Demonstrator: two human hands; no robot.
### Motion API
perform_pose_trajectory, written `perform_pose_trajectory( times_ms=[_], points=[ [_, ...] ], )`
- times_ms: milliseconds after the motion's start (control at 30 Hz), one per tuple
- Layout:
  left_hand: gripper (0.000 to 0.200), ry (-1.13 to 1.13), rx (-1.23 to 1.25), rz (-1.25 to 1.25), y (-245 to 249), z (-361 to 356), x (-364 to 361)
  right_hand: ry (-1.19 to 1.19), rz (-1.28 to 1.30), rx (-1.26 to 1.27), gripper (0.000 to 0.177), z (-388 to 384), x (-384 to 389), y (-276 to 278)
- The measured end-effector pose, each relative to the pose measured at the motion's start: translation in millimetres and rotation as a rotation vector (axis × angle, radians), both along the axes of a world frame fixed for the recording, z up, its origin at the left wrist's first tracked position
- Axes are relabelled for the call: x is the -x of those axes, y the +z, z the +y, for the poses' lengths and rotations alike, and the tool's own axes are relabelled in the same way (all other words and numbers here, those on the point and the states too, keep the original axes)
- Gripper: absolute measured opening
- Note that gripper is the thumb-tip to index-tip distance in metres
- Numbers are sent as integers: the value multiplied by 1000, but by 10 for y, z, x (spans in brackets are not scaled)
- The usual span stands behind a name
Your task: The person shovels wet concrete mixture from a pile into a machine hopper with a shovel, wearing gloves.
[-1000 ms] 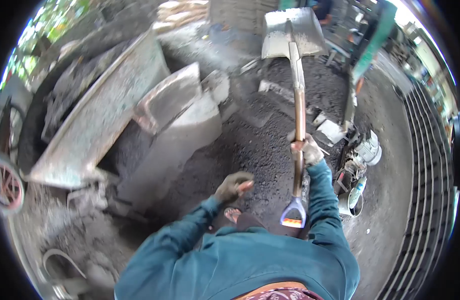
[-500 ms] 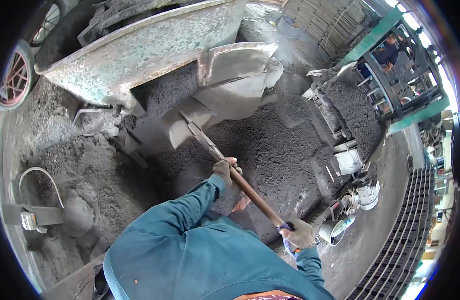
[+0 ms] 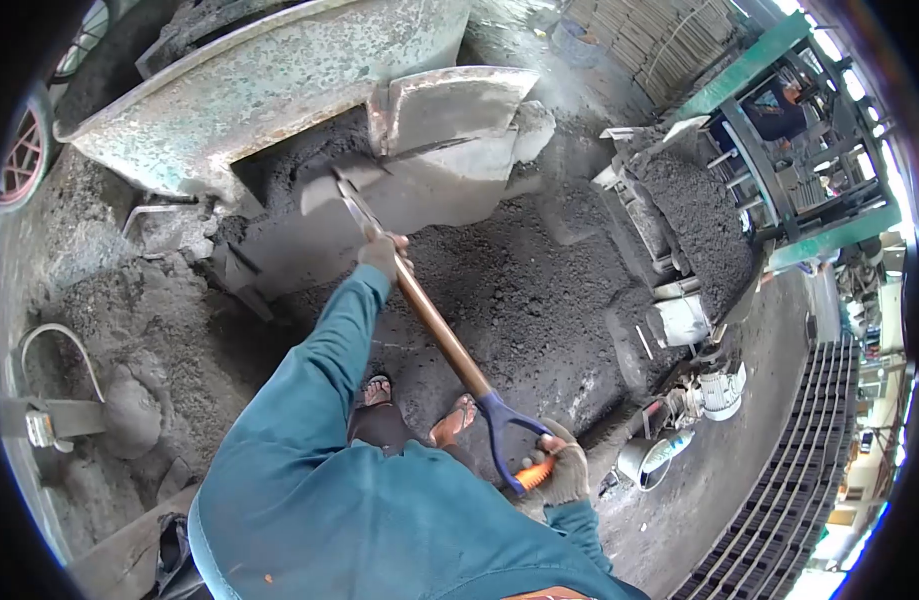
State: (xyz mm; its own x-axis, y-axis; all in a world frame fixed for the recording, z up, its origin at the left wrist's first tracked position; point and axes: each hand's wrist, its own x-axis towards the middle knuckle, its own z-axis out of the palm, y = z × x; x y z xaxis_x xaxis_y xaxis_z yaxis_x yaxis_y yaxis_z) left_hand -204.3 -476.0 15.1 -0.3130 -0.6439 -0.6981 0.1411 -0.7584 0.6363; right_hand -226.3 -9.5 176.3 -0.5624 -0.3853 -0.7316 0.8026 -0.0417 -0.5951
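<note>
Left hand (image 3: 384, 255) gloved, fingers wrapped tight round the wooden shaft of the shovel (image 3: 439, 330), high up near the blade (image 3: 324, 188); right hand (image 3: 564, 472) gloved, fingers curled shut on the orange grip (image 3: 532, 472) of the blue D-handle; shovel tilted, running from lower right up to upper left; blade buried in dark mix at the mouth of the mixer pan (image 3: 229, 90), just under the metal chute plate (image 3: 459, 100); dark mix pile (image 3: 539, 290) on the floor's middle, right of the shaft; sandalled feet (image 3: 454, 420) beneath the handle; filled hopper (image 3: 699, 215) toward the floor's right edge.
</note>
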Motion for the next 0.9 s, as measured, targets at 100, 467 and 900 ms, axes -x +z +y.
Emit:
perform_pose_trajectory(
  times_ms=[100, 467, 900],
  points=[
    [12, 69, -61, -32, -131, 494, 26, -117, -80, -9, 32, 354, -21, -132],
    [11, 56, 101, 13, -60, -742, -533, 124, -174, 149, 23, -707, -326, -564],
    [7, 76, -264, -87, -525, 1428, -793, -180, 58, -183, 25, 1154, -305, -361]
  ],
)
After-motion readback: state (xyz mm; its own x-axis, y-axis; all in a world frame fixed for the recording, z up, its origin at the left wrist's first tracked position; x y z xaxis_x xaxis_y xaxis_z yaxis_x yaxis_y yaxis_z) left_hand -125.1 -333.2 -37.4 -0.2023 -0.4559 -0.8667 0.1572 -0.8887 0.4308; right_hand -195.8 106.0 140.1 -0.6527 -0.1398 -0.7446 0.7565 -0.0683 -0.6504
